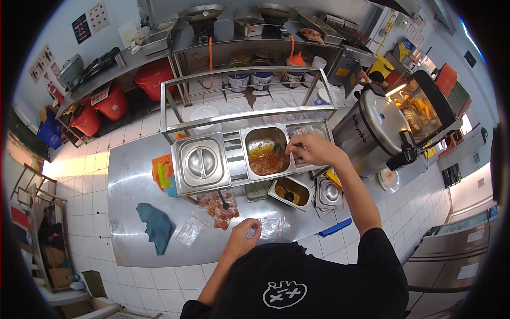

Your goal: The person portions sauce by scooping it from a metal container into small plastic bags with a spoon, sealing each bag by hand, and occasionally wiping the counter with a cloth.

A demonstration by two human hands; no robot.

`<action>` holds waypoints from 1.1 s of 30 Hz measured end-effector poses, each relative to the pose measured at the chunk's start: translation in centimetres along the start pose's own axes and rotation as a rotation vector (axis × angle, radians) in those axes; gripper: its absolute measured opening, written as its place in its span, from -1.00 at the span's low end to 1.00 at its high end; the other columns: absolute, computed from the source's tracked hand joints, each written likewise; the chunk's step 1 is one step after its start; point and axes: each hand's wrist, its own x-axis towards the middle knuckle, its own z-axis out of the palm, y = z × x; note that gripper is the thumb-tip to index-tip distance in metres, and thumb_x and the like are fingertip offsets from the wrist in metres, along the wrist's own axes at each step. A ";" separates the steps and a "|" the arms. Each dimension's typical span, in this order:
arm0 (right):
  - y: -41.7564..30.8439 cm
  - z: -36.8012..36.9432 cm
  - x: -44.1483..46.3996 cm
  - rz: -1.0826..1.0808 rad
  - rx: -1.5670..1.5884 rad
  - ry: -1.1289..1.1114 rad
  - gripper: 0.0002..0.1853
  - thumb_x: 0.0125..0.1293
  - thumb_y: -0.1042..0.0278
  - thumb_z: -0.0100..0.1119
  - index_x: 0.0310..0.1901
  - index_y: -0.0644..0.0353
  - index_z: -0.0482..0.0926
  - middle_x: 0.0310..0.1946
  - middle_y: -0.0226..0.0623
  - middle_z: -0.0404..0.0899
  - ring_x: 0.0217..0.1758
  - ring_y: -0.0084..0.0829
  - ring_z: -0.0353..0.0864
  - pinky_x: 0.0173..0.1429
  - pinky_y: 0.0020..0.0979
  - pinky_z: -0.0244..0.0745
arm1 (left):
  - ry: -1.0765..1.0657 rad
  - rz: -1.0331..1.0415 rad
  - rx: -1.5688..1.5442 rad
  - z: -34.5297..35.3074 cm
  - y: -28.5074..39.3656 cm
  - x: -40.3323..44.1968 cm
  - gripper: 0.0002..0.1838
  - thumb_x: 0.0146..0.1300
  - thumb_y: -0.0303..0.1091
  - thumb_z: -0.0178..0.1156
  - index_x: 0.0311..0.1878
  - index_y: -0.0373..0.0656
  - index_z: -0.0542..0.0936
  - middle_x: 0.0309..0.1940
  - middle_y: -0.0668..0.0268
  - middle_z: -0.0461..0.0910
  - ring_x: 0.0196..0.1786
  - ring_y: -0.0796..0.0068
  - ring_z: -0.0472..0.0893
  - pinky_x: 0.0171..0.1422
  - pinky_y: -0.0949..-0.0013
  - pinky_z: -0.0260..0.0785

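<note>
My right hand (313, 150) is over the right edge of a steel food pan (245, 159) holding reddish sauce (268, 162). Its fingers are pinched on what looks like a dark ladle (282, 152) dipping into the pan; most of it is hidden. Low at the counter's front edge, my left hand (243, 240) curls around a small clear plastic bag (251, 232). Flat clear bags (272, 227) lie just right of that hand. Filled bags of reddish food (219, 208) rest up and to its left, with a dark utensil (225, 204) by them.
A lidded steel pan (202, 162) sits left in the rack (247, 123). In front stands a smaller pan with brown sauce (302, 198). A large cooker (372, 127) is at right, beside a lit food warmer (417, 109). A blue-green cloth (154, 226) lies at left.
</note>
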 end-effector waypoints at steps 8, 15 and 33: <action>-0.4 -0.8 0.2 -0.071 -0.155 0.085 -0.84 0.36 0.31 0.24 -0.16 0.18 0.73 -0.27 -0.16 0.74 -0.13 -0.07 0.72 -0.04 -0.16 0.57 | 0.001 -0.025 -0.011 0.2 -0.4 -0.3 -0.81 0.34 -0.42 0.29 -0.07 -0.32 0.63 -0.21 0.11 0.72 -0.11 0.32 0.72 0.06 0.31 0.53; -1.3 0.3 -0.6 0.079 0.020 -0.037 -0.78 0.42 0.27 0.17 -0.11 0.16 0.75 -0.24 -0.12 0.76 -0.18 -0.08 0.74 -0.04 -0.14 0.57 | 0.020 -0.012 -0.011 0.2 -0.5 -0.4 -0.81 0.30 -0.47 0.29 -0.06 -0.31 0.62 -0.21 0.11 0.71 -0.12 0.29 0.72 0.07 0.30 0.54; 3.4 7.0 0.8 -0.037 0.293 0.163 -0.71 0.62 0.28 -0.05 -0.03 0.21 0.68 -0.46 -0.33 0.71 -0.41 -0.47 0.68 -0.19 -0.40 0.58 | 0.009 -0.036 -0.008 0.0 -0.5 -0.3 -0.81 0.28 -0.49 0.30 -0.06 -0.31 0.62 -0.20 0.09 0.71 -0.12 0.23 0.73 0.07 0.29 0.54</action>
